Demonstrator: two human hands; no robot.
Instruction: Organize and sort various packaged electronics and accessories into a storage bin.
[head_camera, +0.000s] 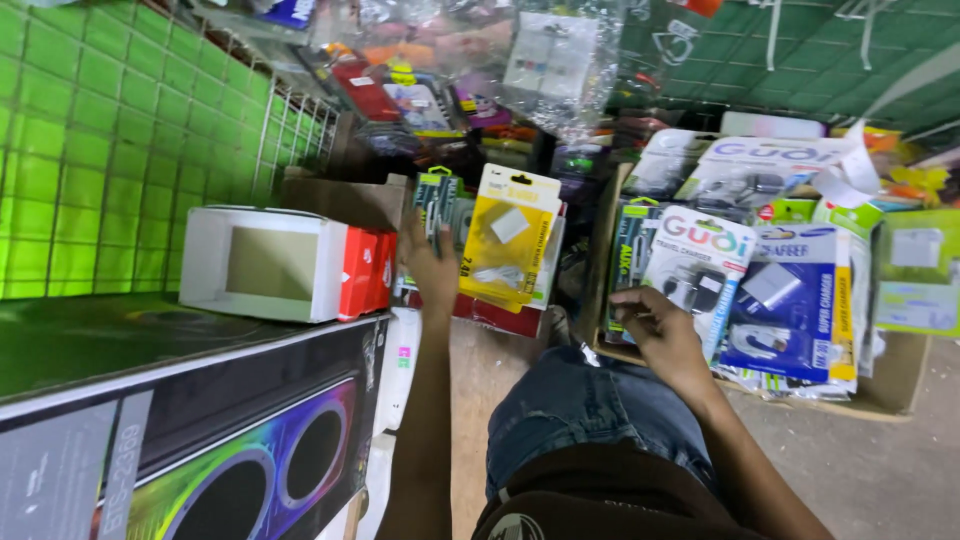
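At mid-left, a white-and-red box (285, 262) sits on a speaker carton (200, 440). Near center, the left hand (432, 265) grasps a yellow charger pack (508, 238). Right of center, the right hand (668, 335) grips a white charger pack (700, 262) in a cardboard box (895, 385).

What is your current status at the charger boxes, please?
Left hand on yellow carded charger pack. Right hand at white charger pack in cardboard box. Nothing in between.

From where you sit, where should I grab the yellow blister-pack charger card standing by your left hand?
Pinch the yellow blister-pack charger card at its bare top edge by the hang slot, coming from above. It stands upright, leaning back, with packs crowding its lower half and the left hand at its left side.
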